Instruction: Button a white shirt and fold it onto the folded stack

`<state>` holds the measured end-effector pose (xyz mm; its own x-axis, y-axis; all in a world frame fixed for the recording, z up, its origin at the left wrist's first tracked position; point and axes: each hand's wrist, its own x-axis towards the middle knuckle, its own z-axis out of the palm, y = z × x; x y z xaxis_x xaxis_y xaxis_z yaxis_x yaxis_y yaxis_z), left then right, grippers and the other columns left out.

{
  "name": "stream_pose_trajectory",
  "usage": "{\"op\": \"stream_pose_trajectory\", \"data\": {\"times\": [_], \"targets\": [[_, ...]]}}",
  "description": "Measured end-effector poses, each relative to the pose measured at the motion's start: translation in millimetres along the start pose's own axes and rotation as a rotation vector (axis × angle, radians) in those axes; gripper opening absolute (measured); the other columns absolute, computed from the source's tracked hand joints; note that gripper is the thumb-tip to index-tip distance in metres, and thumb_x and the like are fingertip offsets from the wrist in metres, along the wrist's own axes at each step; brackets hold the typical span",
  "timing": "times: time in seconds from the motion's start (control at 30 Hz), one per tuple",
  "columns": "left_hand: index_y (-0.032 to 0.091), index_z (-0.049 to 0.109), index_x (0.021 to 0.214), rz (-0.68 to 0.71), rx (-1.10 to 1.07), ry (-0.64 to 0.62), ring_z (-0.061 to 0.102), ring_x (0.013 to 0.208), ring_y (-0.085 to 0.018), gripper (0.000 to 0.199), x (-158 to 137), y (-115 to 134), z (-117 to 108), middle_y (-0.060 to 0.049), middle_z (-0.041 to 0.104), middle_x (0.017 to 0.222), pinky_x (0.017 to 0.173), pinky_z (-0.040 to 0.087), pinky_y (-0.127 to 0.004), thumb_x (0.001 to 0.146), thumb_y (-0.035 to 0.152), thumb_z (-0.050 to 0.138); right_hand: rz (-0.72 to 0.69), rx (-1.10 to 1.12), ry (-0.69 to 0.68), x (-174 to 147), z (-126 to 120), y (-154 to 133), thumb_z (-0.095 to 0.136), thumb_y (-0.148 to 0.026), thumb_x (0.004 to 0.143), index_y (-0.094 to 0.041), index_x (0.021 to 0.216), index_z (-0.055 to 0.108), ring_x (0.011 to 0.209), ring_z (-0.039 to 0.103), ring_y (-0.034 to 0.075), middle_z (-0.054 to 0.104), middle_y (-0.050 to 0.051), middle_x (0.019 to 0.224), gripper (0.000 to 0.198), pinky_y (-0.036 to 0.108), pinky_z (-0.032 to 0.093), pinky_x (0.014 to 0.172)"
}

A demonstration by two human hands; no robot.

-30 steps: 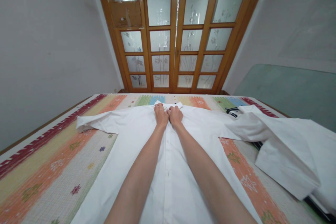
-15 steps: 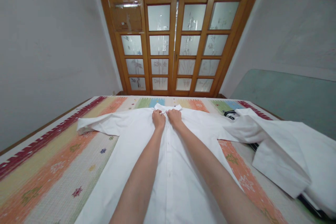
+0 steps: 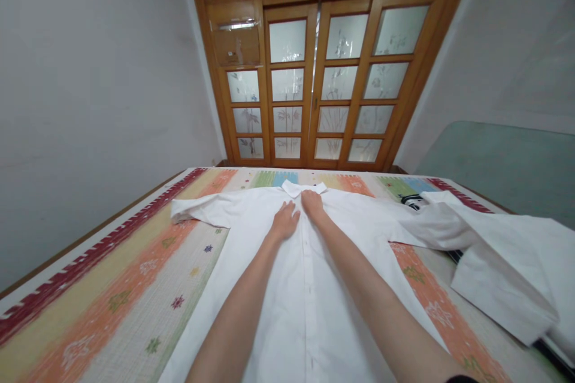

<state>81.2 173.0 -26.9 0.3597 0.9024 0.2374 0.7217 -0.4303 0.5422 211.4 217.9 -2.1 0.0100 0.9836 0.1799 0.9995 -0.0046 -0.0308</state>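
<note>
A white long-sleeved shirt (image 3: 256,263) lies spread out flat, front side up, its collar (image 3: 293,189) at the far end and a buttoned placket running down the middle. My left hand (image 3: 286,220) rests on the shirt's chest, left of the placket, fingers stretched and slightly apart. Just below the collar, my right hand (image 3: 312,202) has its fingers curled on the upper placket, pinching the shirt there; the fingertips are partly hidden. The left sleeve reaches out to the side, and the right one runs toward a second white garment.
Beneath lies a striped, patterned bedspread (image 3: 135,275). More white clothing (image 3: 507,275) with dark-striped pieces is heaped at the right. A pale green headboard-like panel (image 3: 494,161) stands against the right wall. Wooden glass-paned doors (image 3: 311,84) are beyond the far edge.
My left hand has let go near the collar, moved down toward me and opened its fingers. My right hand stays at the collar. The whole view has shifted a little.
</note>
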Motion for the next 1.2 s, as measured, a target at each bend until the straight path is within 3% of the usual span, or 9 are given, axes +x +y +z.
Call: {"op": "stream_pose_trajectory", "data": {"times": [0.07,0.17,0.3,0.43,0.53,0.63,0.9,1.07,1.2], "targets": [[0.014,0.045,0.136,0.034,0.159,-0.048,0.025,0.141,-0.025,0.049,-15.3,5.1,0.1,-0.011,0.038,0.148,0.116,0.016,-0.045,0.094,0.036,0.033,0.028,0.011,0.007,-6.1,-2.2,0.7,0.039,-0.016,0.093,-0.009,0.11,0.064,0.098,0.063,0.023,0.065,0.021,0.105,0.031,0.032,0.046,0.084],[0.018,0.037,0.142,-0.011,0.298,-0.077,0.022,0.142,-0.026,0.053,-27.4,14.2,0.1,-0.009,0.031,0.152,0.115,0.008,-0.054,0.095,0.038,0.023,0.037,0.021,0.018,-22.8,-4.1,0.0,0.036,-0.018,0.095,-0.008,0.112,0.062,0.104,0.058,0.023,0.062,0.021,0.11,0.033,0.033,0.043,0.088],[0.025,0.032,0.145,-0.091,0.334,-0.111,0.018,0.143,-0.026,0.054,-26.8,19.4,-1.9,-0.003,0.026,0.154,0.114,0.006,-0.057,0.095,0.038,0.018,0.017,0.022,0.056,-58.2,-2.9,-0.9,0.034,-0.027,0.096,-0.009,0.121,0.057,0.117,0.047,0.029,0.053,0.022,0.125,0.038,0.041,0.039,0.094],[0.027,0.03,0.146,-0.183,0.357,-0.077,0.013,0.144,-0.028,0.055,-22.4,18.7,-2.4,-0.002,0.023,0.155,0.113,0.005,-0.06,0.094,0.04,0.017,-0.08,0.039,0.032,-92.8,0.6,5.5,0.029,-0.033,0.097,-0.017,0.136,0.046,0.126,0.04,0.028,0.044,0.015,0.142,0.045,0.042,0.035,0.1],[0.025,0.03,0.146,-0.241,0.365,-0.064,0.015,0.144,-0.026,0.056,-21.0,17.0,-5.0,-0.004,0.022,0.155,0.115,0.009,-0.054,0.094,0.039,0.016,-0.108,0.078,-0.05,-108.9,1.1,12.9,0.022,-0.033,0.098,-0.018,0.144,0.036,0.136,0.029,0.025,0.033,0.008,0.151,0.05,0.042,0.024,0.109],[0.023,0.03,0.147,-0.277,0.381,-0.083,0.015,0.144,-0.024,0.058,-22.8,11.9,-12.6,-0.003,0.021,0.156,0.116,0.011,-0.05,0.093,0.042,0.017,-0.085,0.114,-0.133,-116.3,-1.9,17.6,0.015,-0.035,0.098,-0.019,0.147,0.029,0.141,0.02,0.023,0.023,0.003,0.155,0.053,0.044,0.017,0.112],[0.02,0.024,0.149,-0.393,0.457,-0.094,0.007,0.145,-0.028,0.079,-44.5,-23.5,-47.6,-0.005,0.012,0.157,0.115,0.004,-0.055,0.086,0.067,0.018,0.063,0.151,-0.233,-114.3,-9.1,9.8,0.01,-0.038,0.097,-0.027,0.15,0.019,0.144,0.009,0.022,0.011,0.0,0.158,0.055,0.049,0.008,0.113],[0.016,0.028,0.147,-0.371,0.471,-0.069,0.012,0.144,-0.029,0.074,-55.4,-31.8,-57.0,-0.01,0.017,0.156,0.115,0.008,-0.052,0.089,0.061,0.021,0.184,0.145,-0.08,-112.4,-5.3,-3.1,0.013,-0.031,0.098,-0.022,0.145,0.033,0.14,0.02,0.028,0.026,0.008,0.154,0.052,0.056,0.015,0.108],[0.018,0.034,0.144,-0.319,0.458,-0.049,0.017,0.143,-0.031,0.065,-57.1,-33.7,-55.9,-0.012,0.023,0.154,0.114,0.012,-0.055,0.091,0.054,0.025,0.077,0.137,0.081,-112.4,-7.8,-5.8,0.026,-0.019,0.095,-0.014,0.116,0.062,0.117,0.045,0.028,0.056,0.017,0.129,0.042,0.044,0.034,0.097]]}}
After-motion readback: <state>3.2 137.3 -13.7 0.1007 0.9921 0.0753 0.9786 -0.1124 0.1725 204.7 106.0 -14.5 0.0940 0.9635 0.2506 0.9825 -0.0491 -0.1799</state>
